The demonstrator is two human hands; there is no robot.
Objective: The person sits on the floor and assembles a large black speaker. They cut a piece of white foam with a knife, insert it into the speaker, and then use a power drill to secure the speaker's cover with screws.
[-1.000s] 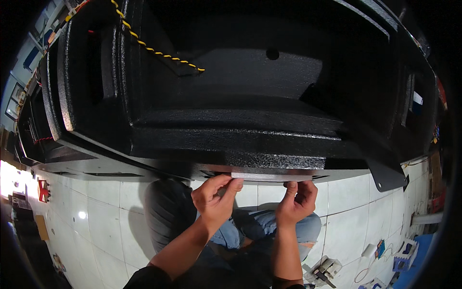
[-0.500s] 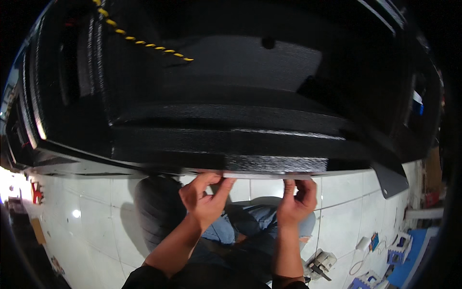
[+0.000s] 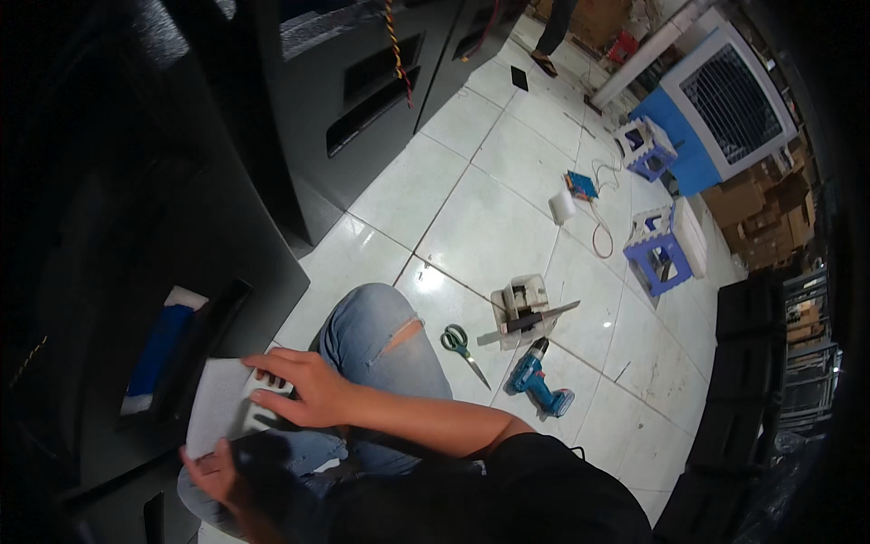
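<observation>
R grip [image 3: 313,390] clamped on white pc [image 3: 217,403], right edge; L grip [image 3: 217,476] pinching its lower end, pc's btwn 'em, just beside blk cabinet [image 3: 245,240]! Scissors [image 3: 468,359], teal drill [image 3: 538,381] on floor [image 3: 471,227], well right of R grip.

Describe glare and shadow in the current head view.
Head view: glare spots the floor beside the knee; same view, finger-like shadows mark the sheet by the right hand, and the left hand looks dimmer; same view, the cabinet at left nearly sinks into darkness.
</observation>
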